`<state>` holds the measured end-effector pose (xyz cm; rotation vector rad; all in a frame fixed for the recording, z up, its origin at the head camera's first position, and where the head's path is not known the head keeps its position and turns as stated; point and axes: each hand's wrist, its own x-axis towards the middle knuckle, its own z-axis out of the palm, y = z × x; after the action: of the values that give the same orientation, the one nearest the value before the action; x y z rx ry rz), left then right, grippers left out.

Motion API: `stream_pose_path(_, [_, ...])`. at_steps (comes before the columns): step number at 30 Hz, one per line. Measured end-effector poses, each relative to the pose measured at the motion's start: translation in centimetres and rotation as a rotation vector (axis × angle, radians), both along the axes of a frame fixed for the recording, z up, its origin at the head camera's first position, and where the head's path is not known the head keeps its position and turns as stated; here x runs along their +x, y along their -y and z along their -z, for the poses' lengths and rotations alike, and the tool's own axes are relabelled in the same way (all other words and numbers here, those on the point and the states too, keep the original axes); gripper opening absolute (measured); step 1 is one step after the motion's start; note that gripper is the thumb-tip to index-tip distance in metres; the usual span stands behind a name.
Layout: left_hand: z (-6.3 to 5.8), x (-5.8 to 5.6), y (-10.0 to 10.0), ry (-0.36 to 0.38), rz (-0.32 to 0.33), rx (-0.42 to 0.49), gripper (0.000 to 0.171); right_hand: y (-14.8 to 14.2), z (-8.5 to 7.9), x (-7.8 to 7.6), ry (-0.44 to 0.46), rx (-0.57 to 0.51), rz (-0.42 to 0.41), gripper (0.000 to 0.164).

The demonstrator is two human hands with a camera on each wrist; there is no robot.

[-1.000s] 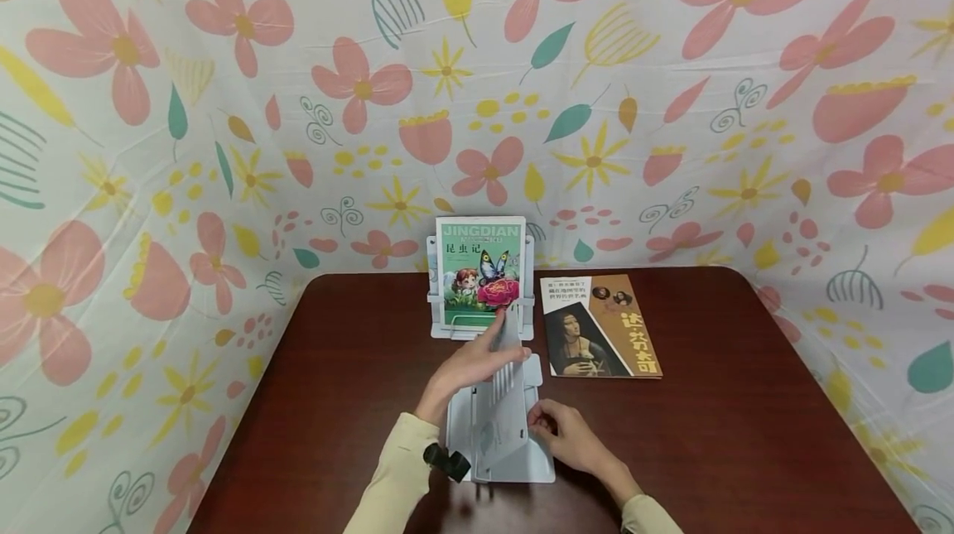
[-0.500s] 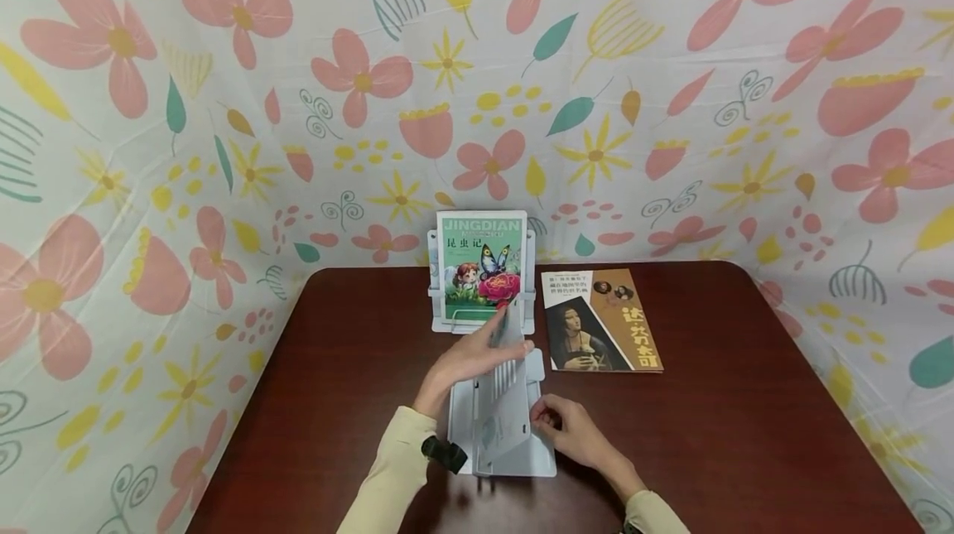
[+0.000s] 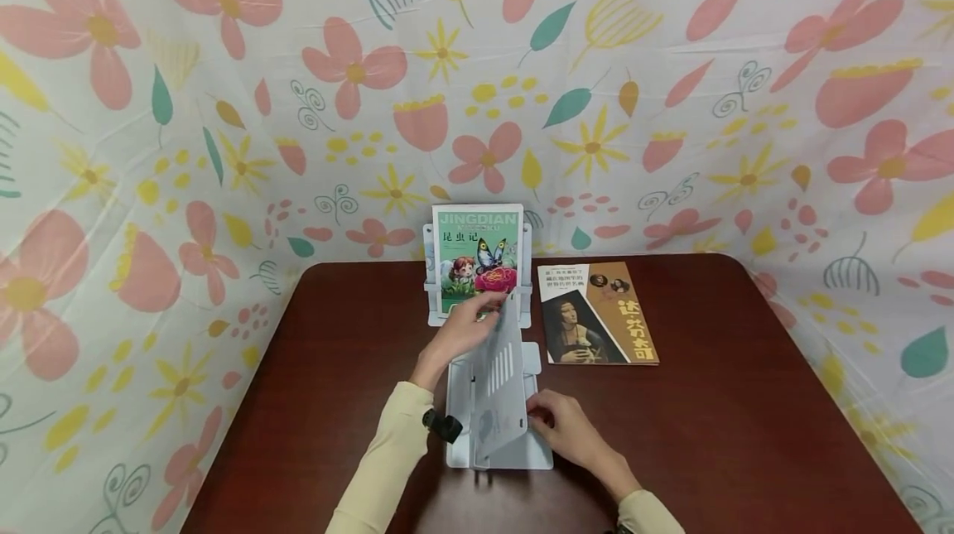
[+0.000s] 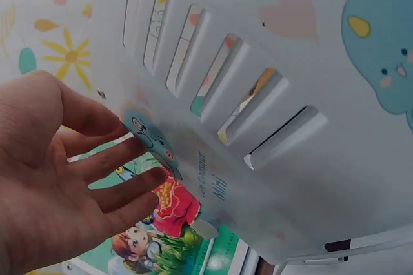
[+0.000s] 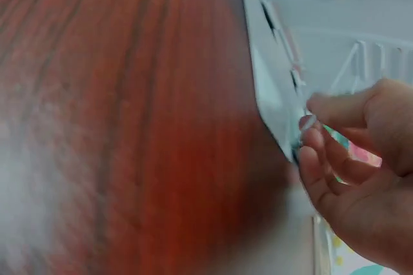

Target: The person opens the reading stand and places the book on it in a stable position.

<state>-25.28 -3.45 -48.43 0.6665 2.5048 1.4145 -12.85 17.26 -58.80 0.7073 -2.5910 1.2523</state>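
Observation:
A pale book stand (image 3: 498, 401) lies on the table, its slotted panel raised on a flat base (image 3: 460, 426). My left hand (image 3: 465, 329) holds the panel's far upper edge; in the left wrist view its bent fingers (image 4: 119, 159) meet the edge beside a blue dinosaur print. At the base's right side, my right hand (image 3: 568, 426) pinches a small pale wire-like piece (image 5: 308, 124) between thumb and fingertips, below the raised panel. The panel's underside is hidden in the head view.
Behind, a second book stand (image 3: 526, 269) holds an upright green book (image 3: 456, 257) against the floral cloth (image 3: 335, 153). To its right, a brown and white book (image 3: 633, 302) lies flat on the dark wooden table (image 3: 715, 418).
My left hand has shifted its hold: the thumb has left the panel's right face and the fingers have bent over its far edge. My right hand stays at the base's right side.

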Motion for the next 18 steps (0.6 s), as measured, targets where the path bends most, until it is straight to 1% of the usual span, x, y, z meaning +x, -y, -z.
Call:
stream_pose_path(4, [0.1,-0.1,0.0,0.024,-0.011,0.009,0.041,0.1,0.7,-0.2,-0.003,0.01,0.033,0.021])
stream_pose_path(8, [0.3,-0.4,0.2,0.035,-0.006,0.005,0.039,0.0,1.0,-0.2,0.032,-0.019,0.043,0.021])
stream_pose_path(11, [0.9,-0.7,0.5,0.041,-0.008,-0.019,0.04,0.0,0.9,-0.1,0.073,-0.044,0.043,0.018])
stream_pose_path(13, [1.5,-0.9,0.7,0.052,-0.013,-0.048,0.042,0.1,0.5,0.1,0.101,-0.059,0.044,0.018])
stream_pose_path(15, [2.0,-1.1,0.9,0.063,-0.019,-0.077,0.042,0.2,-0.3,0.5,0.128,-0.082,0.023,0.021])
stream_pose_path(18, [2.8,-1.1,1.2,0.089,-0.032,-0.095,0.04,0.7,-2.1,1.4,0.166,-0.109,-0.067,0.03])
